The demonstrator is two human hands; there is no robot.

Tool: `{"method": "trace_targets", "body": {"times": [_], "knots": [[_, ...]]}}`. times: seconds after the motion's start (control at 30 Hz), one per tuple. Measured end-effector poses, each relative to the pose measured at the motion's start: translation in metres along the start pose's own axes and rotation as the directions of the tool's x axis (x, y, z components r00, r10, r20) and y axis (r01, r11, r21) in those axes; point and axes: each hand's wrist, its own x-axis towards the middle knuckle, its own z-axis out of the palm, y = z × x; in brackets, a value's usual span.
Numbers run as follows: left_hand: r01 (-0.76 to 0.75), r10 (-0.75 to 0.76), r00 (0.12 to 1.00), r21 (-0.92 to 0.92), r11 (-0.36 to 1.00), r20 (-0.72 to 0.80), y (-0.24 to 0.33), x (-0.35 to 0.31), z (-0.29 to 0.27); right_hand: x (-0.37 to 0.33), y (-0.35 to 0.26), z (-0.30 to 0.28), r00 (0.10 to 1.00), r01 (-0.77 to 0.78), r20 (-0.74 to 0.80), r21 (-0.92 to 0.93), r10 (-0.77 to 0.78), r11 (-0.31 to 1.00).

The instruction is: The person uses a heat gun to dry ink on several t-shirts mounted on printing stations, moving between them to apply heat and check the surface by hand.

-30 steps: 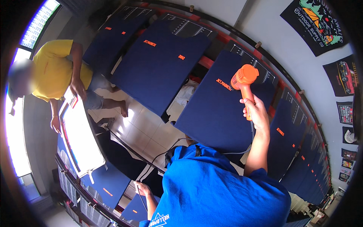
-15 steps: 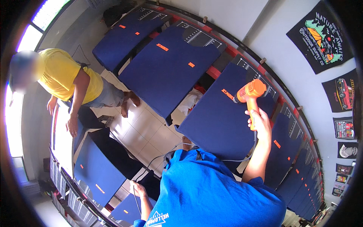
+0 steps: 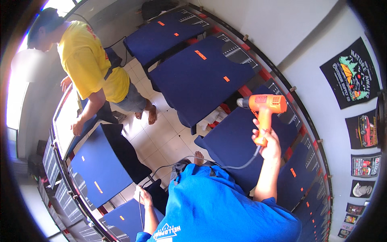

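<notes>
My right hand (image 3: 271,145) is wrapped round the handle of an orange heat gun (image 3: 265,105), its nozzle facing left. The gun is over the far end of a navy garment panel (image 3: 238,137) laid flat on a printing board, hiding part of its orange print. From the handle a dark cord (image 3: 225,166) runs across in front of my blue shirt towards my left hand (image 3: 144,197). That hand is closed on the cord, low at the left beside another navy panel (image 3: 133,215).
Ahead lie more boards with navy panels (image 3: 201,80) bearing small orange prints. A black rail (image 3: 293,88) curves along the wall side. A co-worker in a yellow shirt (image 3: 82,56) leans over the left-hand row. Tiled floor (image 3: 161,139) runs between the rows.
The heat gun has swung so its nozzle points more level to the left and farther forward. My view has shifted, and the co-worker appears more upright. My left hand still grips the cord.
</notes>
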Motion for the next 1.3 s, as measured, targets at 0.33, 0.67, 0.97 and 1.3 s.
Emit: {"method": "trace_targets", "body": {"times": [0.33, 0.67, 0.97, 1.3], "knots": [[-0.099, 0.109, 0.992, 0.147, 0.984, -0.065, -0.004, 0.005, -0.003, 0.099, -0.005, 0.170, 0.987, -0.016, 0.155, -0.109, 0.032, 0.994], [0.372, -0.382, 0.913, -0.087, 0.924, -0.142, 0.015, 0.031, 0.001, 0.272, -0.038, 0.193, 0.995, 0.046, 0.099, -0.646, 0.024, 0.762], [0.593, -0.581, 0.782, -0.020, 0.805, -0.225, -0.038, 0.067, 0.010, 0.347, -0.012, 0.201, 0.999, 0.021, 0.036, -0.697, 0.005, 0.717], [0.494, -0.934, 0.182, -0.850, -0.184, 0.308, -0.077, 0.127, 0.001, 0.367, 0.012, 0.221, 0.999, 0.045, 0.027, -0.690, -0.037, 0.722]]}}
